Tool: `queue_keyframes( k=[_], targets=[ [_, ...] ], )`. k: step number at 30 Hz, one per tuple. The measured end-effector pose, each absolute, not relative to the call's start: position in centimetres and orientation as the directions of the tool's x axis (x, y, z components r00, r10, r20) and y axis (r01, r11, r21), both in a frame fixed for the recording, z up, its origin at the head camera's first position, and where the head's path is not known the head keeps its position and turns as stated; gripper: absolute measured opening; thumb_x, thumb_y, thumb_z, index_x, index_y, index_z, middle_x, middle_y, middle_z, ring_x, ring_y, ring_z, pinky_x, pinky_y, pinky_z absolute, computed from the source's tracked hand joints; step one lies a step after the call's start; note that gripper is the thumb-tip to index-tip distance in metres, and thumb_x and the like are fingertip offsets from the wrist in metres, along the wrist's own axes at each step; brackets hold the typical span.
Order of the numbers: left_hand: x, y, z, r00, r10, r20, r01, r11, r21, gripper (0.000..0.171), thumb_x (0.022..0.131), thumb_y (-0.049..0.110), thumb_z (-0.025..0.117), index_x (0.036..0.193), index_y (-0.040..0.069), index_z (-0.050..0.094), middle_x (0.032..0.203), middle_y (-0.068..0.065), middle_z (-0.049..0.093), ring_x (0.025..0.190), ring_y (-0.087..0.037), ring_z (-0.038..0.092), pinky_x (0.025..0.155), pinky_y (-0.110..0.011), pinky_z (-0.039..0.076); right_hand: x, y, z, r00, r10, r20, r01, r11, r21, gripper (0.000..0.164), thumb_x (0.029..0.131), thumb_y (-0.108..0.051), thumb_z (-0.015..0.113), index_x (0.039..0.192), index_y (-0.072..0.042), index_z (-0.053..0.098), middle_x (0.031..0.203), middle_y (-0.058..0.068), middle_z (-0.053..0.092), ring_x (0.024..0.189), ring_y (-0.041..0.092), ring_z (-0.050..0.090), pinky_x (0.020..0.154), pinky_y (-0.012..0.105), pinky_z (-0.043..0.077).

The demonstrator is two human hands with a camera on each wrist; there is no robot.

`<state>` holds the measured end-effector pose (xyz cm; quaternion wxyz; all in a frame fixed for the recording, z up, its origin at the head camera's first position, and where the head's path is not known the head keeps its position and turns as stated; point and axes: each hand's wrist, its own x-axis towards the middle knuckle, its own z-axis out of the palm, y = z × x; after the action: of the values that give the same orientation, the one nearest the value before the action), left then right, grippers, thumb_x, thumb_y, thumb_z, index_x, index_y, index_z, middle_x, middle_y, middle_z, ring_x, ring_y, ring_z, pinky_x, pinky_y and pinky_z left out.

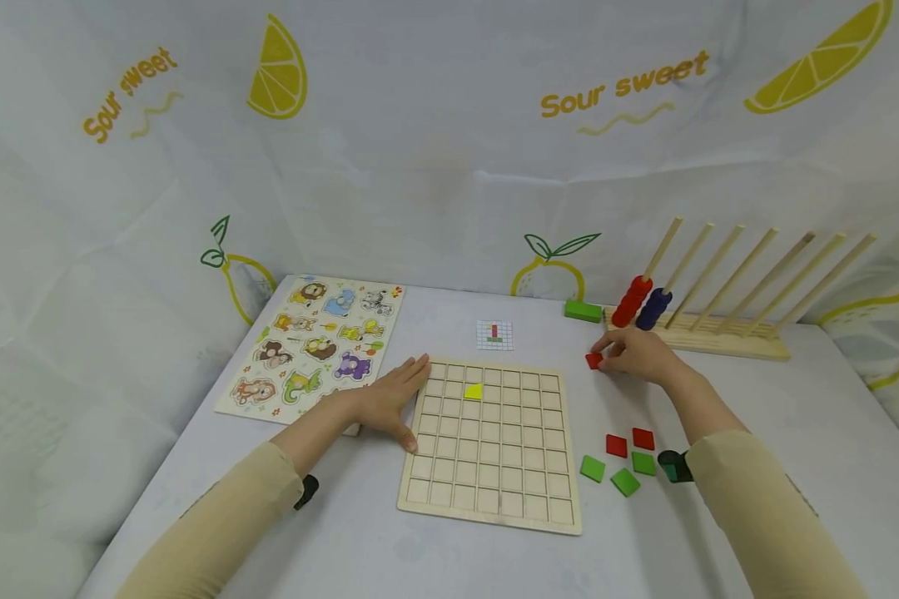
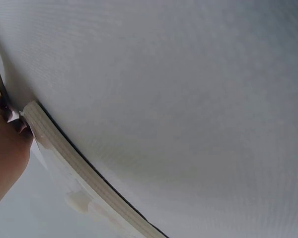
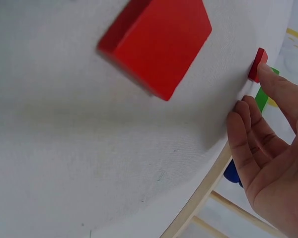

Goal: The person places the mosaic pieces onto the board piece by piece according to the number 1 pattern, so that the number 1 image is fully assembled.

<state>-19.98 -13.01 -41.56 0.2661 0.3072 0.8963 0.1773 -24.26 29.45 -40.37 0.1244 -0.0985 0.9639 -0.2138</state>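
My right hand [image 1: 635, 354] pinches a small red square tile [image 1: 593, 361] at the table's back right; in the right wrist view the thumb lies against this tile [image 3: 257, 65]. With fingers spread, my left hand [image 1: 388, 403] rests at the left edge of the wooden grid board [image 1: 490, 518]. A yellow piece [image 1: 474, 391] lies in one of the board's upper cells. Two more red tiles [image 1: 616, 445] and several green tiles [image 1: 625, 482] lie loose to the right of the board. Behind the board is a small pattern card [image 1: 494, 335].
An animal puzzle board [image 1: 300, 349] lies at the left, close to my left wrist. A wooden rack [image 1: 727, 339] with upright rods and red and blue beads stands at the back right. Beside the rack sits a green block [image 1: 583, 311]. Printed cloth hangs behind the table.
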Motion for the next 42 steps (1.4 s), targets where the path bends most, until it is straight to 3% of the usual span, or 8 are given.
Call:
queue_keyframes(
  k=[6, 15, 25, 36, 42],
  targets=[
    [-19.9, -13.0, -41.6, -0.67, 0.646, -0.366, 0.458, 0.747, 0.482, 0.129, 0.07, 0.044, 0.086, 0.158, 0.0, 0.002, 0.168, -0.015, -0.01, 0.157, -0.035, -0.008, 0.129, -0.053, 0.007, -24.2, 29.2, -40.4, -0.953, -0.236, -0.193, -0.132, 0.891, -0.435, 0.028, 0.09, -0.015, 0.07, 0.115, -0.004, 0.071, 0.101, 0.021, 0.066, 0.088, 0.028, 0.058, 0.074, 0.039, 0.053],
    [-19.9, -13.1, -41.5, -0.67, 0.646, -0.367, 0.448, 0.745, 0.494, 0.128, 0.071, 0.043, 0.086, 0.158, 0.0, 0.002, 0.168, -0.015, -0.01, 0.157, -0.035, -0.008, 0.129, -0.053, 0.007, -24.2, 28.9, -40.6, -0.955, -0.238, -0.179, -0.143, 0.894, -0.424, 0.023, 0.089, -0.011, 0.07, 0.11, -0.003, 0.071, 0.098, 0.017, 0.068, 0.086, 0.025, 0.058, 0.075, 0.038, 0.054],
    [-20.0, -13.1, -41.7, -0.669, 0.649, -0.362, 0.453, 0.742, 0.494, 0.129, 0.07, 0.043, 0.086, 0.158, 0.0, 0.002, 0.168, -0.015, -0.009, 0.157, -0.035, -0.008, 0.129, -0.053, 0.007, -24.1, 28.8, -40.6, -0.957, -0.252, -0.142, -0.176, 0.897, -0.406, 0.02, 0.082, -0.009, 0.077, 0.097, -0.001, 0.068, 0.092, 0.016, 0.07, 0.082, 0.025, 0.06, 0.078, 0.045, 0.055],
    [-20.2, -13.1, -41.9, -0.666, 0.653, -0.361, 0.462, 0.741, 0.488, 0.13, 0.07, 0.044, 0.086, 0.158, 0.0, 0.001, 0.168, -0.015, -0.01, 0.157, -0.036, -0.008, 0.128, -0.053, 0.007, -23.9, 28.6, -40.5, -0.969, -0.23, -0.093, -0.178, 0.905, -0.386, 0.011, 0.084, -0.007, 0.074, 0.088, -0.002, 0.065, 0.083, 0.013, 0.069, 0.076, 0.022, 0.056, 0.07, 0.034, 0.05],
    [-20.2, -13.0, -41.9, -0.665, 0.652, -0.363, 0.463, 0.742, 0.485, 0.13, 0.07, 0.044, 0.086, 0.158, 0.001, 0.001, 0.168, -0.015, -0.01, 0.157, -0.036, -0.009, 0.128, -0.053, 0.007, -23.6, 28.3, -40.0, -0.972, -0.219, -0.081, -0.167, 0.895, -0.415, 0.009, 0.087, -0.008, 0.071, 0.091, -0.002, 0.067, 0.083, 0.012, 0.068, 0.076, 0.022, 0.055, 0.066, 0.028, 0.047]
  ],
)
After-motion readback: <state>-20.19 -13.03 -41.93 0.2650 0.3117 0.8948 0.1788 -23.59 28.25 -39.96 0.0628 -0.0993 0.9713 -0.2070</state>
